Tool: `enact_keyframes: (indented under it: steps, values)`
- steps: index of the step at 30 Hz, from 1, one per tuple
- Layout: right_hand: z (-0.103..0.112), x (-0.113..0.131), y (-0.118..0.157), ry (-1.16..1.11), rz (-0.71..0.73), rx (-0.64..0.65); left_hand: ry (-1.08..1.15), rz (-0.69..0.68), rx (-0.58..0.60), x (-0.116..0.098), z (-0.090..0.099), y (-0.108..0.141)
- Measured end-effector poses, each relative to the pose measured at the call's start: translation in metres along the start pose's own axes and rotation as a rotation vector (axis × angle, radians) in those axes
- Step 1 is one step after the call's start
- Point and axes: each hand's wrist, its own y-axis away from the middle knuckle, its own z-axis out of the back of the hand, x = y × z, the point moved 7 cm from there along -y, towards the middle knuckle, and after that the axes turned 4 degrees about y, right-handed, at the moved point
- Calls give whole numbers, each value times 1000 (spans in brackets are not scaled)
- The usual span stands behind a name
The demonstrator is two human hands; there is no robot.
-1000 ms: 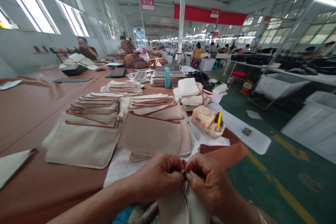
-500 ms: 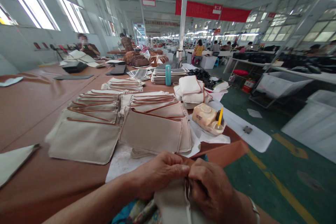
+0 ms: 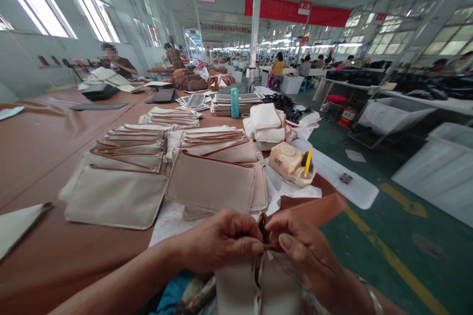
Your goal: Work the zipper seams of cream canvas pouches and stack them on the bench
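Note:
Close to my lap I hold a beige fabric pouch piece [image 3: 236, 283] with brown edging, its seam running down the middle. My left hand [image 3: 225, 243] pinches the brown edging at the top between thumb and fingers. Opposite it, my right hand [image 3: 306, 246] grips the other side of the same edging, thumb against the fingers. A small brown gap shows between the two hands. Just beyond them lies a stack of beige pouches [image 3: 210, 184] with brown trim, and to its left another row of pouches [image 3: 114, 197].
On the brown-covered table [image 3: 33, 167], a glue container [image 3: 286, 160] with a yellow-handled tool [image 3: 308, 161] sits at the right on white paper. Behind are a teal bottle [image 3: 234, 102] and folded beige pieces [image 3: 266, 123]. A white bin [image 3: 439, 172] stands on the floor at right.
My hands have turned and drawn slightly apart at the top of the pouch, showing the brown edging between them. The right thumb now shows. The view has shifted slightly.

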Motion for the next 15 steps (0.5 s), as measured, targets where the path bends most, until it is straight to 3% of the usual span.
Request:
enact_keyframes:
  steps: [4,9,15]
  values:
    - [-10,-5,-5,-122,-127,120,-35,23,-50,1,3,0]
    - [-14,-10,-6,-105,-232,49,-3,10,-50,-2,-1,-1]
    - [-19,-7,-7,-86,-259,29,-7,-23,-19,-9,-6,-2]
